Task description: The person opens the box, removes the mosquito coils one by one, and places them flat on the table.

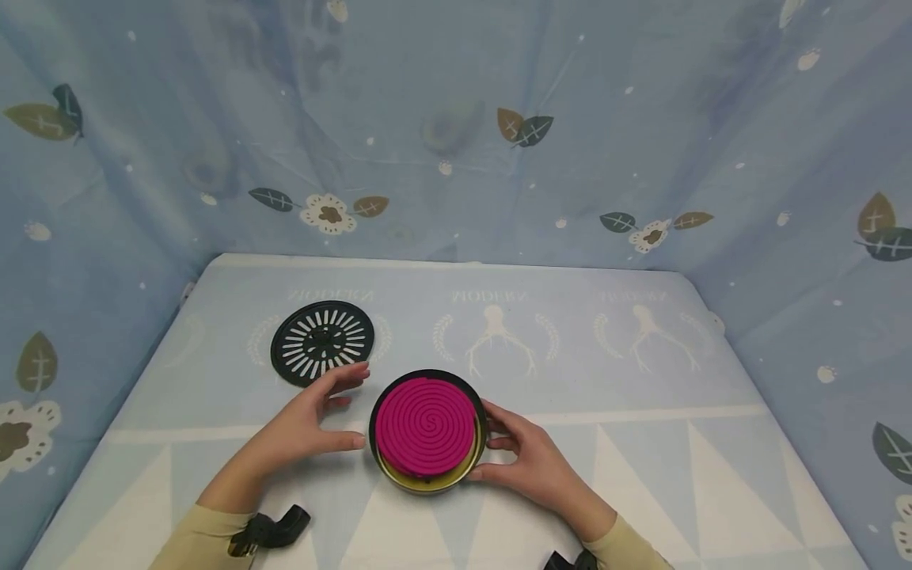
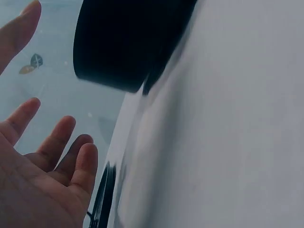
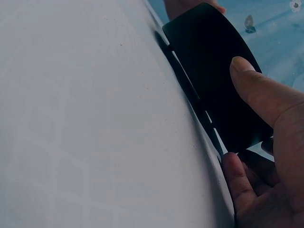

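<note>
A round black tin [image 1: 443,482] with a yellowish inside stands near the middle of the table, and a magenta spiral mosquito coil [image 1: 427,427] lies in its top. My right hand [image 1: 529,461] grips the tin's right side. In the right wrist view the thumb [image 3: 259,90] is on the dark wall and the fingers are at its lower edge. To the left of the tin, my left hand [image 1: 302,427] is spread, its thumb close to the wall, holding nothing. The left wrist view shows its loosely bent fingers [image 2: 57,142] apart from the dark tin [image 2: 123,42].
A black slotted round lid [image 1: 322,339] lies flat behind my left hand. The patterned cloth [image 1: 641,459] covers the table, and blue printed curtains [image 1: 456,158] hang at the back and both sides. Black straps with camera mounts [image 1: 278,529] sit on my wrists.
</note>
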Action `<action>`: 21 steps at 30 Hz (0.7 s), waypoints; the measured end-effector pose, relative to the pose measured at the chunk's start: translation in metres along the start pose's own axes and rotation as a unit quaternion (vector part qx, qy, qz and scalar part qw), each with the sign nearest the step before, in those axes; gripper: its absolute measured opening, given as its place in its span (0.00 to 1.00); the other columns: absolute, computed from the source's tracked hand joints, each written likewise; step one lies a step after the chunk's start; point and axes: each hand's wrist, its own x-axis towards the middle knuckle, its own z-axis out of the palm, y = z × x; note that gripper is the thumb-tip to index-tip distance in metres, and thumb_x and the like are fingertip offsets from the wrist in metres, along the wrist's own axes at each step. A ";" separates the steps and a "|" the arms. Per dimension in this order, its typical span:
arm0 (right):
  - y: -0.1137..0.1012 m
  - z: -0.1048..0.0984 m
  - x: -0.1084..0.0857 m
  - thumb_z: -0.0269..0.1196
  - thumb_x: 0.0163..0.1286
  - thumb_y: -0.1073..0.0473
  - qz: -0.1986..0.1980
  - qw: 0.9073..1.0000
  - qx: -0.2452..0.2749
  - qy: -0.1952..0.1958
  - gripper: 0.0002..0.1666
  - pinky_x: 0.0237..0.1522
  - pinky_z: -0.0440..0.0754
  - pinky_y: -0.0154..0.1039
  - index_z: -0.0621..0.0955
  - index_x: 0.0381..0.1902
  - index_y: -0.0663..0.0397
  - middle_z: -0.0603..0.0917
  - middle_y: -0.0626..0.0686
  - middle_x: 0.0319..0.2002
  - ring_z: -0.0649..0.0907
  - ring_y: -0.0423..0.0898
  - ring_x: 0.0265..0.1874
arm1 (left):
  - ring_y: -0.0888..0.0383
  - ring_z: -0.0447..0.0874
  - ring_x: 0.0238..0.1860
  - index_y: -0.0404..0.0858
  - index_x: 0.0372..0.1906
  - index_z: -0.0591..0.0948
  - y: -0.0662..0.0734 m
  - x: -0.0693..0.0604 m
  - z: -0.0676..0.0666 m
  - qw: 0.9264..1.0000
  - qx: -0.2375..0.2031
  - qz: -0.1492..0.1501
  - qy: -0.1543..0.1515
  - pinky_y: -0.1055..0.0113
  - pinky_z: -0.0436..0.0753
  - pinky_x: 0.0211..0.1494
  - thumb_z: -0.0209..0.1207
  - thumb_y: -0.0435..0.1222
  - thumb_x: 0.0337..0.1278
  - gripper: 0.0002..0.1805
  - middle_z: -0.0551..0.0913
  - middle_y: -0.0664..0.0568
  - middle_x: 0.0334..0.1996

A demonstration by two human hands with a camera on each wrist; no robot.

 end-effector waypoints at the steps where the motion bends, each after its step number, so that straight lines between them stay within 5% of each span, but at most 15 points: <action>1: 0.000 0.000 0.000 0.79 0.50 0.65 0.000 1.000 0.000 0.000 0.54 0.54 0.83 0.49 0.65 0.72 0.66 0.75 0.59 0.63 0.78 0.56 0.59 | 0.41 0.65 0.68 0.39 0.73 0.63 0.001 -0.001 0.003 1.000 -0.010 0.000 -0.006 0.60 0.73 0.69 0.78 0.34 0.41 0.52 0.66 0.39 0.69; 12: 0.002 0.002 0.000 0.79 0.50 0.64 0.003 1.000 0.000 0.003 0.54 0.54 0.83 0.49 0.65 0.72 0.66 0.76 0.59 0.62 0.77 0.58 0.59 | 0.44 0.58 0.72 0.48 0.80 0.48 0.000 -0.014 0.032 0.995 -0.083 -0.018 -0.051 0.70 0.67 0.71 0.79 0.32 0.38 0.66 0.56 0.44 0.75; 17: 0.002 0.002 0.000 0.79 0.50 0.64 0.003 1.000 -0.004 0.003 0.54 0.54 0.83 0.49 0.65 0.72 0.66 0.76 0.59 0.62 0.77 0.57 0.59 | 0.48 0.52 0.75 0.53 0.80 0.44 -0.002 -0.016 0.039 0.996 -0.063 -0.039 -0.050 0.76 0.62 0.72 0.81 0.38 0.36 0.70 0.51 0.45 0.77; 21: 0.001 0.003 -0.001 0.79 0.49 0.64 0.005 1.000 -0.014 0.010 0.53 0.54 0.83 0.47 0.66 0.71 0.66 0.76 0.58 0.62 0.78 0.55 0.58 | 0.52 0.49 0.76 0.48 0.80 0.43 0.000 -0.015 0.043 0.997 -0.039 -0.044 -0.045 0.76 0.59 0.72 0.81 0.43 0.34 0.71 0.49 0.46 0.78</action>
